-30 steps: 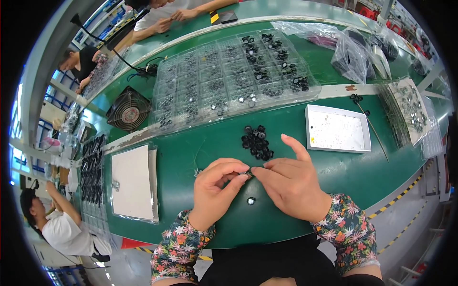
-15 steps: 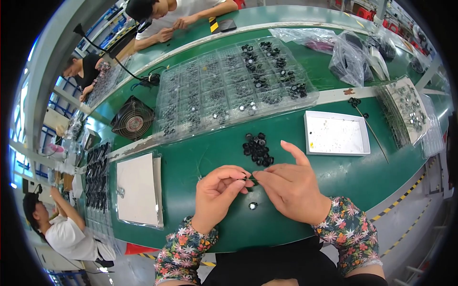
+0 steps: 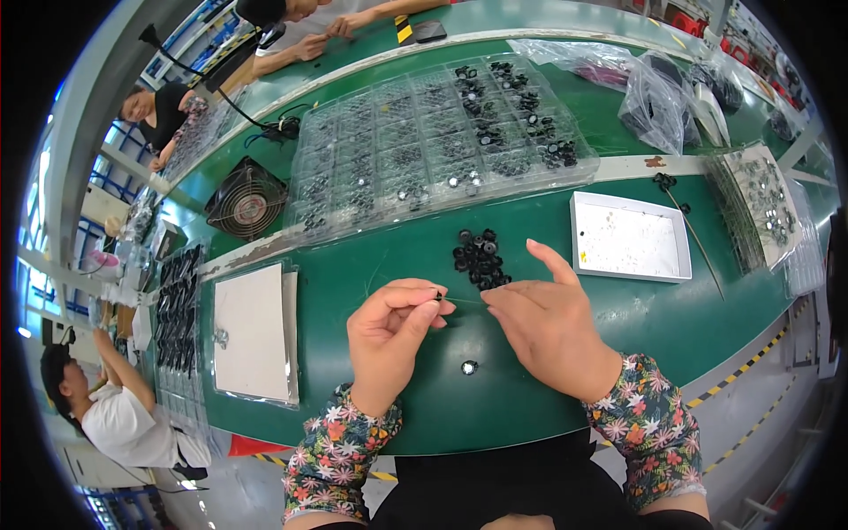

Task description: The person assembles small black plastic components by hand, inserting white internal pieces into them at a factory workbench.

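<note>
My left hand [image 3: 385, 340] pinches a small black part [image 3: 439, 296] between thumb and fingertips. From it a thin pale strand [image 3: 463, 301] runs across to my right hand [image 3: 558, 327], whose thumb stands up while its other fingertips close on the strand's end. Just beyond my hands lies a pile of small black round parts [image 3: 480, 261] on the green table [image 3: 424, 415]. A single round part with a shiny face [image 3: 469, 367] rests on the table between my wrists.
A clear compartment tray [image 3: 424, 146] with small parts lies beyond the pile. To the right are a white box [image 3: 632, 238] and a thin stick [image 3: 698, 243]. A bagged pale board [image 3: 252, 336] and a fan [image 3: 247, 201] are on the left. Several people work nearby.
My hands have drawn apart; the left moved left and slightly up with the black part. More of the strand shows between them. The view has shifted slightly.
</note>
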Demonstrator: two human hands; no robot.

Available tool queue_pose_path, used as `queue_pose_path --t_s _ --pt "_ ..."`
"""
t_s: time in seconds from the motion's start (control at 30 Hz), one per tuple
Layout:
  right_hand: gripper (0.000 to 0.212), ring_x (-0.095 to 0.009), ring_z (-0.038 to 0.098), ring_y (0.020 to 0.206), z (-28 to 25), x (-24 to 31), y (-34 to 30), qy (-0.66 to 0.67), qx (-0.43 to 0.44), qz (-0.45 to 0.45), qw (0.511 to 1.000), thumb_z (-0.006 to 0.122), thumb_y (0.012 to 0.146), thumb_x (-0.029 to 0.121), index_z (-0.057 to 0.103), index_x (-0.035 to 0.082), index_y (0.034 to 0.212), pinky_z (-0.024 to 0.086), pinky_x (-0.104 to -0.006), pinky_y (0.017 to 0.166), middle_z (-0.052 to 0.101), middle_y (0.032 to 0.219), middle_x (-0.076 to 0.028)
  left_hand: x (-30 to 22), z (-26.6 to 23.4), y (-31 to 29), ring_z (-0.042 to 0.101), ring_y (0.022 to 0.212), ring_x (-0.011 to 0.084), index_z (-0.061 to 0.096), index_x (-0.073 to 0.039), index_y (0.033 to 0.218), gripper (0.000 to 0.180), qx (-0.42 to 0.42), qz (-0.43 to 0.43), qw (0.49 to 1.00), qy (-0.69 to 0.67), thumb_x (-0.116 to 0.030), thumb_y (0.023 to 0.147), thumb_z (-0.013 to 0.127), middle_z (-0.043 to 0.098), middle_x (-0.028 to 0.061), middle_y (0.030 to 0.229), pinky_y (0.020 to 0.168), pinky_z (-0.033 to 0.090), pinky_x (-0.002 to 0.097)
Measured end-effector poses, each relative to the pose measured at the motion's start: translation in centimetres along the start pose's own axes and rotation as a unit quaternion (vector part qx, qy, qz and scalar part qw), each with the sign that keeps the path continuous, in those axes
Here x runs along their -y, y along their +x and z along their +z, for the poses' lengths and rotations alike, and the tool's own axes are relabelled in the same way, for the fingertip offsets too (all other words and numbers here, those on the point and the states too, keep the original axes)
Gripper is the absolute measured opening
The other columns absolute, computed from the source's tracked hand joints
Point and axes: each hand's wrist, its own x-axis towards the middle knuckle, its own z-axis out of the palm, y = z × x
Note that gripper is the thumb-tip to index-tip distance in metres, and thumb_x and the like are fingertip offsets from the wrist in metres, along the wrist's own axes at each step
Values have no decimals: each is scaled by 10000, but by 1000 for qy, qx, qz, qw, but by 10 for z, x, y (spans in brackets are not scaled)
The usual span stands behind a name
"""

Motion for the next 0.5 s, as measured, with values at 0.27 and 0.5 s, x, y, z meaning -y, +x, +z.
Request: queue_pose_path --t_s 0.27,0.5 --pt "29 -247 586 593 -19 -15 5 -49 38 30 998 600 768 22 605 50 774 415 -437 986 560 589 -81 -5 -3 4 655 862 188 622 26 982 112 -48 35 997 53 43 880 578 619 142 1049 699 540 261" --pt "79 -266 627 688 -34 -26 10 -84 -69 76 991 646 786 35 656 46 864 450 -434 913 655 734 -99 -4 8 -5 633 867 126 633 20 991 162 4 1 990 139 65 836 621 634 104 1030 735 515 227"
